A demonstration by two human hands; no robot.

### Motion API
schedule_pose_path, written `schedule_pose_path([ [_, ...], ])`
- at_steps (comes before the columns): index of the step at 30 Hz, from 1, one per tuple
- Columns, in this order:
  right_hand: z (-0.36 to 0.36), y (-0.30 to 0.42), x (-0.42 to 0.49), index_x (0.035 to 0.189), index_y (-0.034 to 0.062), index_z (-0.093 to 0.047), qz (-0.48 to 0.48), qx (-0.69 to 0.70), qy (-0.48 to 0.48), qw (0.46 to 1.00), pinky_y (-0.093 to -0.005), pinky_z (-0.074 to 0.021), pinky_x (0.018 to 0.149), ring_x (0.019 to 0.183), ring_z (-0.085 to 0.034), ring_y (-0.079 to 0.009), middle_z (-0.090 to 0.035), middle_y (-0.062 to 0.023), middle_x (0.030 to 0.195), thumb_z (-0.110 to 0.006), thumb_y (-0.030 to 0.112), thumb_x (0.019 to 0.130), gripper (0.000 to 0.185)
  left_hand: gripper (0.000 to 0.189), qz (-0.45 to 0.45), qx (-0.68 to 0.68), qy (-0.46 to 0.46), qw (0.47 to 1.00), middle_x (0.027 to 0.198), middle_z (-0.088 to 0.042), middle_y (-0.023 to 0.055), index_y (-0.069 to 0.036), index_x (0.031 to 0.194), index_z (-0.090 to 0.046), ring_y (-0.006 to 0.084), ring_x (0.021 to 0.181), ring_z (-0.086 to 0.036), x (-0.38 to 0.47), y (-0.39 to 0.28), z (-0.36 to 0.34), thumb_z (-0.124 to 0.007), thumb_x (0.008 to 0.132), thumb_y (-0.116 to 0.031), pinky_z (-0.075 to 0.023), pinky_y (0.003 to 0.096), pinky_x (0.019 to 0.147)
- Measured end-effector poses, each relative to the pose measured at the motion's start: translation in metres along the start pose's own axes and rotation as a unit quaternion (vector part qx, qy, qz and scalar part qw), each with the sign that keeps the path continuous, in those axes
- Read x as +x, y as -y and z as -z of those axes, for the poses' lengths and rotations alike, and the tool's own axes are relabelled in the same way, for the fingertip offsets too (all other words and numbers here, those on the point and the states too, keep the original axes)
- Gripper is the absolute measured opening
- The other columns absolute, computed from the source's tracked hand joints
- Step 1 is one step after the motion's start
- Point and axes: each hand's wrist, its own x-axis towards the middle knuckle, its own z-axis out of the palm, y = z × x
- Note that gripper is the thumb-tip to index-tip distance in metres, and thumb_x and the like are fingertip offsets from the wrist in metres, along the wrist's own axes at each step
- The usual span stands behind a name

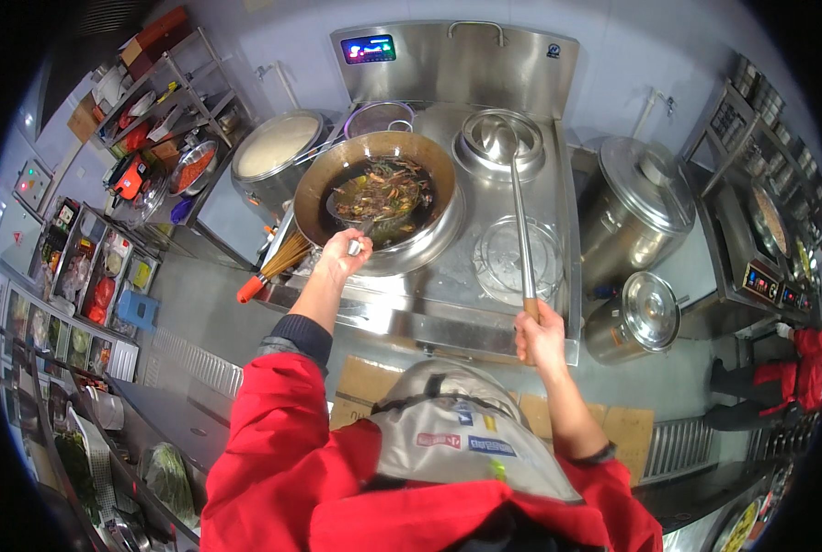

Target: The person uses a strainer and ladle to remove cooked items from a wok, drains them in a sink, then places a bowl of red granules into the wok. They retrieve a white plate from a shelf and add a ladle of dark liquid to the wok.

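Note:
My left hand (345, 254) is closed around a metal handle (354, 247) at the near rim of a large wok (307, 200). That handle appears to lead to a skimmer under a heap of fried herbs and spices (383, 190) in dark liquid; the skimmer's bowl is mostly hidden. My right hand (540, 336) grips the wooden end of a long metal ladle (518, 207). The ladle's bowl rests in or just over a round steel pot (476, 131) at the back right of the range.
A bamboo wok brush (283, 257) lies left of the wok. Behind it stand a large pot of pale liquid (276, 145) and a purple-rimmed strainer (380, 119). Lidded steel pots (642, 183) flank the range on the right. Farther right is another person (797, 372) in red.

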Motion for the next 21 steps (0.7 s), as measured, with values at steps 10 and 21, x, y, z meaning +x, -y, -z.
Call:
schedule_pose_path([
  [10,0.000,-0.005,0.003,0.096,0.0043,-0.054,0.006,-0.009,-0.004,1.000,-0.0265,-0.0387,0.033,0.044,-0.046,-0.0086,-0.051,-0.0010,0.068,-0.056,0.006,0.095,0.003,0.006,-0.076,0.002,0.045,0.996,0.077,-0.047,0.0105,0.004,0.090,-0.046,0.0190,0.062,-0.050,0.039,0.016,0.001,-0.052,0.090,0.005,-0.0450,0.0306,0.052],
  [21,0.002,-0.007,-0.008,0.104,0.0023,-0.055,-0.015,-0.032,0.024,0.999,-0.0268,-0.0390,0.034,0.044,-0.047,-0.0084,-0.050,-0.0003,0.066,-0.057,0.006,0.095,0.010,0.010,-0.077,-0.002,0.097,0.992,0.075,-0.047,0.0091,0.000,0.087,-0.044,0.0192,0.065,-0.051,0.004,0.011,0.008,-0.054,0.089,0.004,-0.0445,0.0305,0.054],
])
